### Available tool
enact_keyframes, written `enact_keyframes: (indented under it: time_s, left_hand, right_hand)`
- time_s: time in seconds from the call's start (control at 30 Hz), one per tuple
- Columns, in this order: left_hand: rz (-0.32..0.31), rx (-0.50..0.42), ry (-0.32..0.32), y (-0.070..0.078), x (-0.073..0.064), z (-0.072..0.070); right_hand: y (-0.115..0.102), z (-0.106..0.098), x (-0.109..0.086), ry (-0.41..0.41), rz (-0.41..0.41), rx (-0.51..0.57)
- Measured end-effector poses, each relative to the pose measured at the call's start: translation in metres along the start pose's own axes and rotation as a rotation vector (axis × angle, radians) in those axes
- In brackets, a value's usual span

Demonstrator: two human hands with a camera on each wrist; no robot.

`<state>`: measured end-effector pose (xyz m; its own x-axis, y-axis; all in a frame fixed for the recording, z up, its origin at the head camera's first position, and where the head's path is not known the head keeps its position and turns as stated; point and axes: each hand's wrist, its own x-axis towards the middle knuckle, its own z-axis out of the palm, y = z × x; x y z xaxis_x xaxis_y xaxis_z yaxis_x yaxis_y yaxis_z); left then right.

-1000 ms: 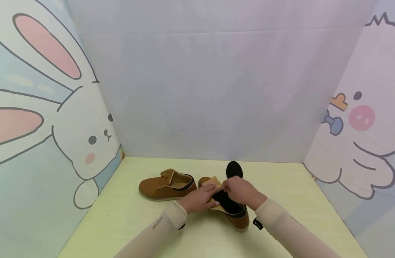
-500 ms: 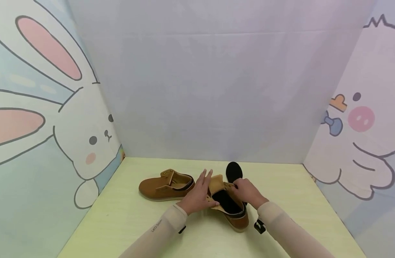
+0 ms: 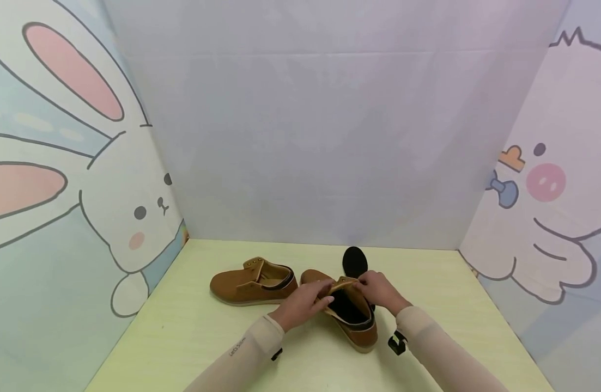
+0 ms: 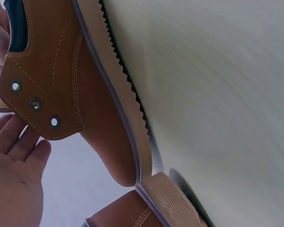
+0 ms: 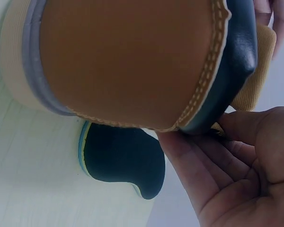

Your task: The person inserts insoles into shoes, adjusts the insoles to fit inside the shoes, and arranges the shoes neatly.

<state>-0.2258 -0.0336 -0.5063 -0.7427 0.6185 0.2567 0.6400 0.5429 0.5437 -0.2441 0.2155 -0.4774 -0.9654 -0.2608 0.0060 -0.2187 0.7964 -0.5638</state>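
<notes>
A brown lace-up shoe [image 3: 363,336] without laces stands on the table, toe pointing away to the left, with a black insole [image 3: 348,309] inside. My left hand [image 3: 300,305] holds the left side of its opening at the tan tongue [image 3: 343,285], fingers over the front and thumb towards the inside. My right hand [image 3: 380,291] pinches the right edge by the eyelet flap and tongue. In the left wrist view, the left fingers lie behind the eyelet flap [image 4: 35,104]. The shoe's heel side [image 5: 128,61] fills much of the right wrist view, hiding some fingertips.
A matching brown shoe [image 3: 236,284] lies to the left, its toe pointing left and its heel close to the other shoe. Behind the right hand is a loose black insole [image 3: 355,261]. Printed side walls and a plain back wall [image 3: 325,152] enclose the pale table [image 3: 182,332].
The left hand lifted off the tongue with fingers spread, then came back to grip it. The right hand shifted right to the flap's edge. The tongue now stands up towards the opening.
</notes>
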Motion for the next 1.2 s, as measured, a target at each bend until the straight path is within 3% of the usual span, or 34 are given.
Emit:
enact_keyframes:
  time_s: [0.13, 0.33, 0.53, 0.6, 0.8, 0.87, 1.03, 1.2]
  left_hand:
    - [0.072, 0.054, 0.006, 0.004, -0.002, 0.001]
    - [0.120, 0.112, 0.000, 0.009, -0.005, 0.005]
    - [0.230, 0.243, -0.019, 0.011, -0.010, 0.009]
    - [0.223, 0.260, -0.009, 0.011, -0.013, 0.009]
    - [0.072, 0.184, 0.028, 0.009, -0.027, 0.002]
    - [0.059, 0.214, 0.031, 0.005, -0.032, -0.002]
    - [0.155, 0.365, 0.070, -0.007, -0.033, -0.011]
    - [0.235, 0.406, 0.156, -0.012, -0.025, -0.014]
  right_hand:
    - [0.003, -0.001, 0.001, -0.015, 0.006, 0.013]
    - [0.005, -0.001, 0.001, -0.012, 0.010, 0.013]
    - [0.003, -0.002, 0.001, -0.008, 0.002, -0.006]
    - [0.001, -0.002, 0.001, -0.020, 0.009, 0.009]
    - [-0.001, -0.004, -0.001, -0.056, -0.022, 0.058]
    - [-0.001, -0.005, -0.003, -0.060, -0.041, 0.061]
    - [-0.003, -0.009, -0.006, -0.028, -0.060, 0.057]
    - [-0.011, -0.014, -0.007, -0.024, -0.064, 0.076]
